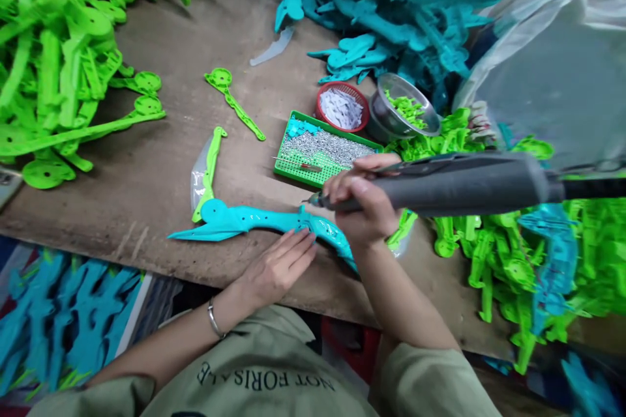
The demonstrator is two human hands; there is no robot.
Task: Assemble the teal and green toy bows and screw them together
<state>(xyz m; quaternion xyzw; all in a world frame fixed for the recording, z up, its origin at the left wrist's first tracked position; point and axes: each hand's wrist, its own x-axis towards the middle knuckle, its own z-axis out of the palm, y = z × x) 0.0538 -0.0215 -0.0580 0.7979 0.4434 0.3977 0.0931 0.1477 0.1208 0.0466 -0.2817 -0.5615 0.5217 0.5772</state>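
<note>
While the left hand [276, 267] rests open, fingers stretched onto the near edge of the blue plastic part [267, 217], the right hand [364, 199] grips a grey power screwdriver [454, 186], its tip by the part's far edge, touching or not I can't tell. The part lies on the desk [254, 176], long axis running left to right, nearer the left hand.

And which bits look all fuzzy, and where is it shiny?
Head view: the blue pile at the top looks smeared, and the blue parts in the bottom right corner are dark and fuzzy. Head view too: white glints dot the right part of the blue piece, and the clear blade beside it shines.
</note>
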